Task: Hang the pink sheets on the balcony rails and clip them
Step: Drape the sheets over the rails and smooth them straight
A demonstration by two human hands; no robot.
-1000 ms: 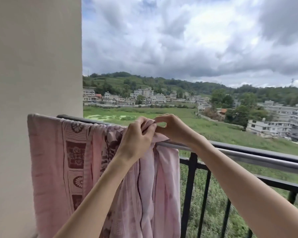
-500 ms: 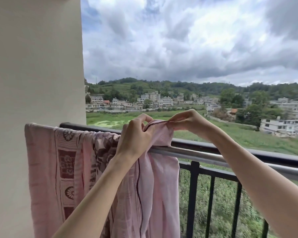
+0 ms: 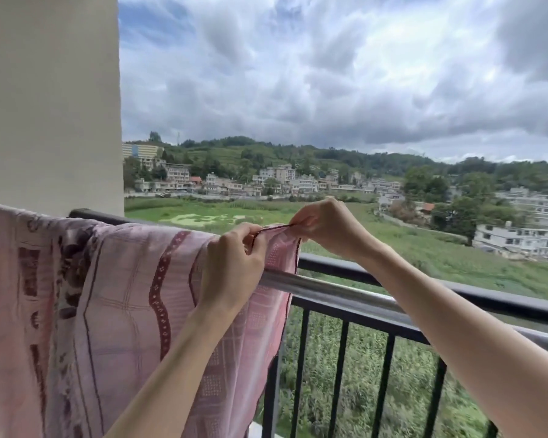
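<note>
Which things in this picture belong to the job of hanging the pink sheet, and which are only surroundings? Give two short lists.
Part of the job: pink sheet; steel rail; left hand and right hand, both pinching the sheet's top edge.

Only surroundings: wall; black railing bars; field; distant houses. No clips in view.

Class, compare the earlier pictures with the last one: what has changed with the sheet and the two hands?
The pink sheet has been spread rightward along the rail, its bunched folds opened flat. The right hand has drawn the hem away from the left hand, stretching it taut. Both hands keep pinching the hem; no clip is on yet.
</note>
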